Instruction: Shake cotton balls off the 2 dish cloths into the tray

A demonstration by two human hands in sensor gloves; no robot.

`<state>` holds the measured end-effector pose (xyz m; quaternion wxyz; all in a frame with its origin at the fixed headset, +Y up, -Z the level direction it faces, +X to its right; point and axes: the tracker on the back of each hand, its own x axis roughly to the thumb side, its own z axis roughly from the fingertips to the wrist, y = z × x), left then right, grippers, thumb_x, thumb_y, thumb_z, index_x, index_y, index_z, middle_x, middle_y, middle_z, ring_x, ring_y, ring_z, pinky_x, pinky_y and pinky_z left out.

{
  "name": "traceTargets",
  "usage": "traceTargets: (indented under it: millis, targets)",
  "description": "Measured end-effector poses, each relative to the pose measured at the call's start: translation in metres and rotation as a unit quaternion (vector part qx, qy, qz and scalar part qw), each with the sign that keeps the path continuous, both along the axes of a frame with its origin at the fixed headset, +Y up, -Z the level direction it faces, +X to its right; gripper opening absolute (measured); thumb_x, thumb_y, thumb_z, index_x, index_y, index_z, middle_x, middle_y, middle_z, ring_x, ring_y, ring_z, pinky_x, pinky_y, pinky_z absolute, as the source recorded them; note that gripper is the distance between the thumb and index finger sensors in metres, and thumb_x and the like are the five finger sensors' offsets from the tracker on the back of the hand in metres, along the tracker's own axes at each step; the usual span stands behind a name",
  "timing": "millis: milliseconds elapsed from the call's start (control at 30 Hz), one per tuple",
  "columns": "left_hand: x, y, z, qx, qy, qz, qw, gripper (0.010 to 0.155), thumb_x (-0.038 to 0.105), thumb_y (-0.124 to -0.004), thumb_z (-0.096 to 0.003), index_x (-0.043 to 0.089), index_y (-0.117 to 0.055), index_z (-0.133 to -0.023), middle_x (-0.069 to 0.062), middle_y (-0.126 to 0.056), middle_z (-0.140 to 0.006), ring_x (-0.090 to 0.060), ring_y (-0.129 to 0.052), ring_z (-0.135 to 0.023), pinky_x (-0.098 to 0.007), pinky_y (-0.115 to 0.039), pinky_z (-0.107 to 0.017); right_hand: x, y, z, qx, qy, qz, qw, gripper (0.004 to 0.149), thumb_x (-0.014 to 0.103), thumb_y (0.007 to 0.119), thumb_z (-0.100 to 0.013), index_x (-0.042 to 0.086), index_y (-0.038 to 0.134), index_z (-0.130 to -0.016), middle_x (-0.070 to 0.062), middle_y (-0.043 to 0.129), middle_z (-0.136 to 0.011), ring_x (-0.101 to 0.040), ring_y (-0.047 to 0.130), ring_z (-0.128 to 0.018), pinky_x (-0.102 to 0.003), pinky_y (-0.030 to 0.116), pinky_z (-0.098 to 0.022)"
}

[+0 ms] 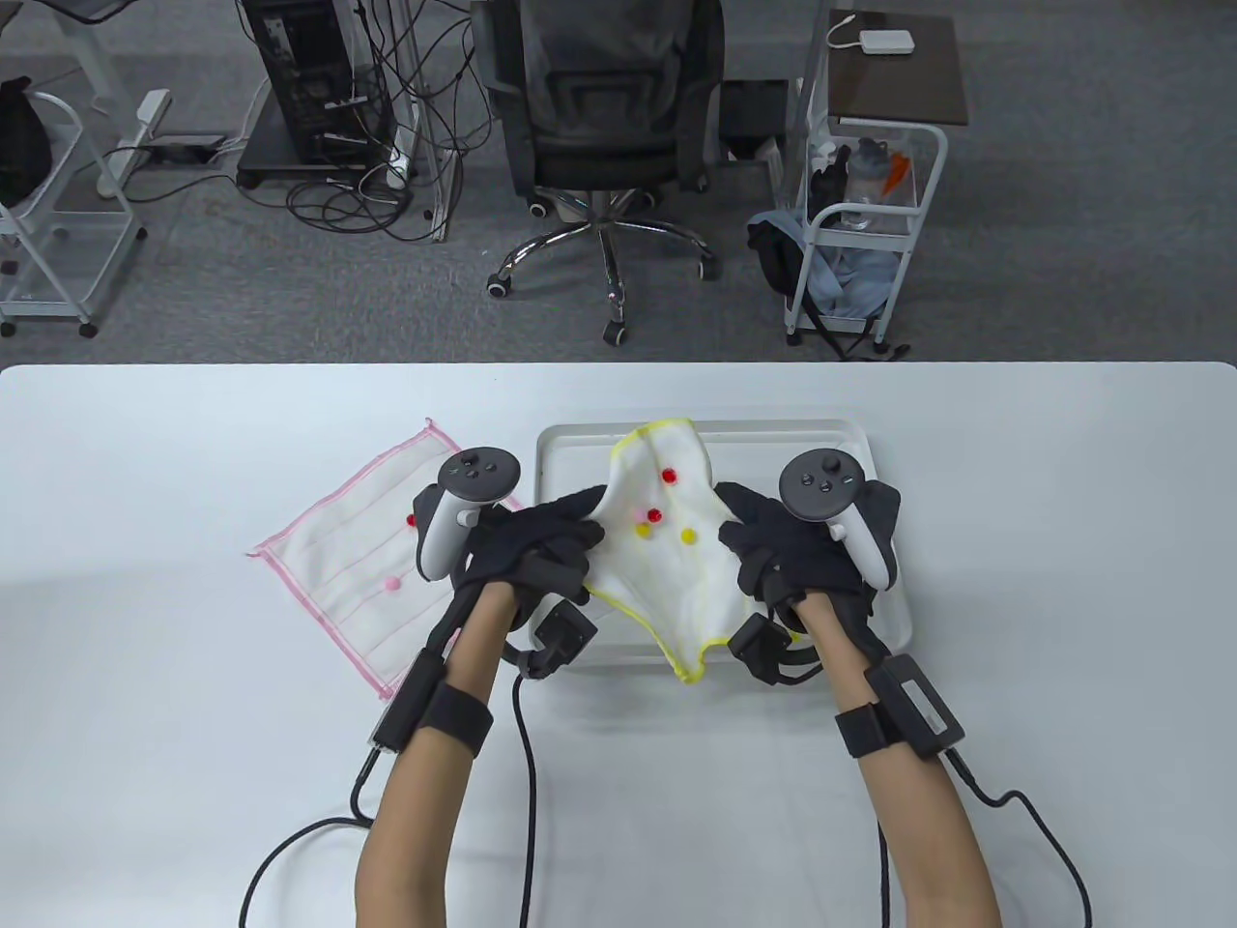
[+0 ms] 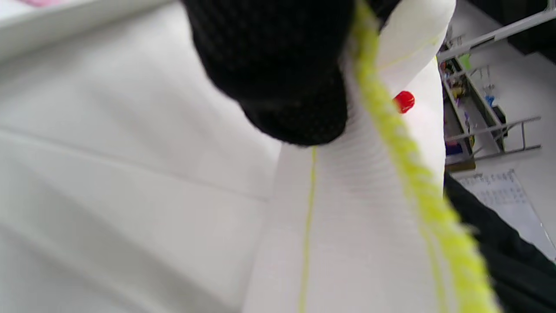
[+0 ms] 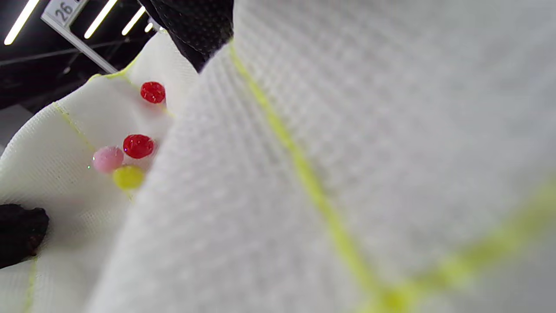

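I have the yellow-edged cloth (image 1: 667,570) lifted over the tray (image 1: 570,454), and my left hand (image 1: 541,556) pinches its left edge while my right hand (image 1: 783,556) grips its right edge, fingers of both curled into the fabric so the cloth sags between them like a shallow sling. The risk I see is that the near corner of the cloth hangs past the tray's front rim, over the bench (image 1: 145,773); if I tip or shake toward myself, the balls will likely roll down that corner and land on the bench instead of in the tray. A jerk that is too sharp could also fling them over the far rim, since they are light and sit loose in the fold. If one hand lets its edge slip, the sling would collapse to that side and spill them sideways. Counting: two cloths, the one I hold and the pink-edged cloth (image 1: 348,561) lying flat on the bench just left of the tray, partly under my left hand. On the held cloth I count five balls, two red (image 1: 668,476), two yellow (image 1: 688,535) and one pink (image 3: 107,159), the pink one clear only in the right wrist view. On the pink-edged cloth I see two, one red ball (image 1: 411,520) and one pink ball (image 1: 391,584). I see none lying in the uncovered part of the tray.
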<state>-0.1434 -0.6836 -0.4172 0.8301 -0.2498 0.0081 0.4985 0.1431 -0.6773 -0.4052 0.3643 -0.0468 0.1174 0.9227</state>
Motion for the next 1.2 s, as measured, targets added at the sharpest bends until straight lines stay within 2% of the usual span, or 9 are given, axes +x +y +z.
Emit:
traceTargets:
  millis: [267,367,567,667,733,833,900,967,1200]
  targets:
    - [0.000,0.039,-0.013,0.120,0.025,0.000,0.993,0.049,0.030,-0.069,-0.0564,0.048,-0.057,-0.101,-0.007,-0.070,-0.101,-0.014,-0.103,-0.052,-0.009,-0.097,-0.030,0.001,0.013,-0.013,0.084,-0.026,-0.095,0.992,0.048,0.021,0.073,-0.055,0.034,0.059,-0.100,-0.003,0.066,-0.101,-0.031,0.079,-0.082,-0.045,0.074,-0.063]
    - [0.003,0.031,-0.010,0.159,0.030,0.007,0.987,0.050,0.030,-0.069,-0.0566,0.049,-0.057,-0.101,-0.006,-0.068,-0.103,-0.015,-0.101,-0.057,-0.012,-0.097,-0.035,0.001,0.004,-0.014,0.108,-0.041,-0.106,0.988,0.047,0.020,0.071,-0.056,0.035,0.058,-0.098,0.002,0.062,-0.103,-0.028,0.070,-0.091,-0.048,0.062,-0.073]
    - [0.015,0.010,-0.005,0.183,0.020,-0.001,0.983,0.051,0.028,-0.069,-0.0561,0.048,-0.057,-0.101,-0.008,-0.064,-0.105,-0.023,-0.097,-0.070,-0.019,-0.096,-0.045,-0.004,-0.012,-0.016,0.110,-0.027,-0.102,0.988,0.048,0.017,0.064,-0.057,0.032,0.048,-0.099,0.000,0.051,-0.107,-0.030,0.058,-0.098,-0.052,0.050,-0.076]
    - [0.017,0.010,-0.006,0.170,0.018,-0.003,0.985,0.051,0.027,-0.069,-0.0565,0.048,-0.055,-0.102,-0.010,-0.059,-0.108,-0.026,-0.093,-0.075,-0.022,-0.094,-0.050,-0.006,-0.015,-0.021,0.051,0.009,-0.023,0.998,0.049,0.018,0.061,-0.058,0.033,0.040,-0.099,0.001,0.045,-0.109,-0.031,0.052,-0.101,-0.052,0.047,-0.077]
    - [0.019,0.016,-0.002,0.201,0.014,-0.001,0.980,0.052,0.028,-0.068,-0.0566,0.049,-0.054,-0.102,-0.008,-0.059,-0.109,-0.026,-0.091,-0.079,-0.023,-0.094,-0.052,-0.004,-0.010,-0.014,0.116,-0.023,-0.086,0.989,0.047,0.019,0.062,-0.057,0.035,0.043,-0.097,0.003,0.047,-0.109,-0.028,0.053,-0.102,-0.051,0.046,-0.078]
    - [0.021,0.019,0.001,0.205,0.014,-0.004,0.979,0.053,0.027,-0.068,-0.0570,0.050,-0.053,-0.102,-0.008,-0.056,-0.111,-0.029,-0.086,-0.084,-0.027,-0.091,-0.057,-0.005,-0.012,-0.016,0.072,0.023,-0.060,0.995,0.047,0.019,0.060,-0.058,0.035,0.039,-0.097,0.001,0.043,-0.110,-0.031,0.050,-0.102,-0.052,0.045,-0.078]
    - [0.022,0.025,0.004,0.232,0.017,-0.006,0.973,0.053,0.028,-0.068,-0.0571,0.051,-0.052,-0.102,-0.006,-0.056,-0.111,-0.028,-0.086,-0.086,-0.026,-0.091,-0.058,-0.004,-0.007,-0.008,0.146,-0.020,-0.078,0.986,0.046,0.019,0.062,-0.058,0.037,0.043,-0.095,0.005,0.046,-0.110,-0.027,0.051,-0.103,-0.050,0.044,-0.079]
    - [0.024,0.025,0.004,0.228,0.019,0.003,0.973,0.054,0.027,-0.068,-0.0571,0.051,-0.052,-0.102,-0.007,-0.055,-0.112,-0.029,-0.084,-0.087,-0.027,-0.090,-0.060,-0.009,-0.009,-0.012,0.081,0.046,-0.046,0.995,0.047,0.019,0.061,-0.059,0.036,0.038,-0.096,0.003,0.041,-0.111,-0.028,0.048,-0.104,-0.051,0.043,-0.079]
    - [0.026,0.039,0.018,0.290,0.011,0.042,0.956,0.053,0.028,-0.068,-0.0577,0.054,-0.051,-0.101,-0.003,-0.053,-0.114,-0.027,-0.081,-0.092,-0.029,-0.087,-0.065,-0.007,0.001,0.002,0.183,0.009,-0.141,0.973,0.045,0.019,0.063,-0.058,0.037,0.045,-0.094,0.006,0.047,-0.110,-0.025,0.051,-0.104,-0.049,0.042,-0.080]
